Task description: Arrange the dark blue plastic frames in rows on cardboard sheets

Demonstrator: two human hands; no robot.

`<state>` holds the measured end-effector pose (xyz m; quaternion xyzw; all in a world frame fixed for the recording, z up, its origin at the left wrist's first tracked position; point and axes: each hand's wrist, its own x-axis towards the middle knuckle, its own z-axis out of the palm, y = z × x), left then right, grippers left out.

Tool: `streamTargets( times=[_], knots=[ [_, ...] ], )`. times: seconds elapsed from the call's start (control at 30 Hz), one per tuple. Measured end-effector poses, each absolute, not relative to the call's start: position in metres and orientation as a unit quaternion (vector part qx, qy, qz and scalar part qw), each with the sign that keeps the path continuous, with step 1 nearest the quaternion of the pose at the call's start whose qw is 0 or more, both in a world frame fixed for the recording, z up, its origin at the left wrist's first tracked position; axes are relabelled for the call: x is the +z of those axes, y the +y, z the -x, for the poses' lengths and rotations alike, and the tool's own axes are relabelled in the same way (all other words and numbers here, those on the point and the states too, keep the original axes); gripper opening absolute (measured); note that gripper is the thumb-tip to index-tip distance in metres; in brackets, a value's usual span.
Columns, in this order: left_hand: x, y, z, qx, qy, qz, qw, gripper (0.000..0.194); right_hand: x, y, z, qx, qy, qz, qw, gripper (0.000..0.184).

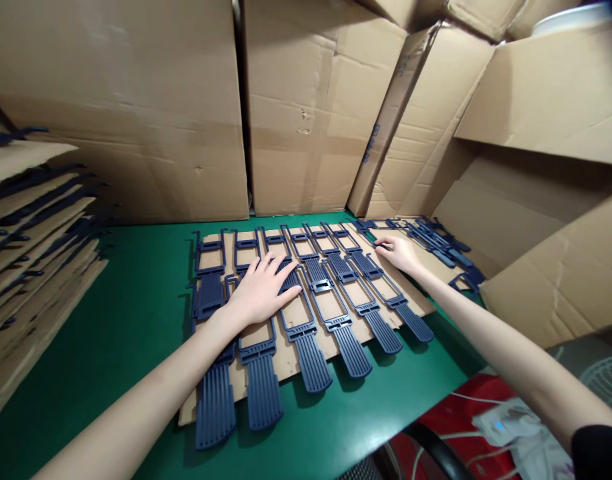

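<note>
Dark blue plastic parts (353,350), each an open rectangular frame with a ribbed paddle end, lie in two overlapping rows on a flat cardboard sheet (189,410). My left hand (260,291) rests palm down over the middle of the rows, fingers spread and touching several parts. At the far right corner of the sheet, my right hand (400,253) has thumb and fingers pinched on a dark blue plastic part (370,238). Most of that part is hard to make out. Beyond this hand is a loose pile of similar blue parts (439,243).
Cardboard sheets layered with blue parts form a stack (41,247) at the left. Large cardboard boxes (321,113) wall off the back of the green table (136,320). An open carton (551,273) stands at the right. Cables and a white power strip (506,423) are below the front right edge.
</note>
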<state>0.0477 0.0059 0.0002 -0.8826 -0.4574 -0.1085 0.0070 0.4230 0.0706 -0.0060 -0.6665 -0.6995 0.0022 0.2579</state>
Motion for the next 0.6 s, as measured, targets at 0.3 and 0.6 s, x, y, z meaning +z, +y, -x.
streamTargets(
  times=[0.3, 0.6],
  knots=[
    [0.0, 0.006, -0.047, -0.114, -0.455, 0.883, 0.013, 0.061, -0.006, 0.079, -0.413, -0.021, -0.73, 0.638, 0.244, 0.028],
    [0.0, 0.006, -0.047, -0.11, -0.458, 0.882, 0.006, 0.062, -0.004, 0.08, -0.41, -0.044, -0.735, 0.626, 0.258, 0.03]
  ],
)
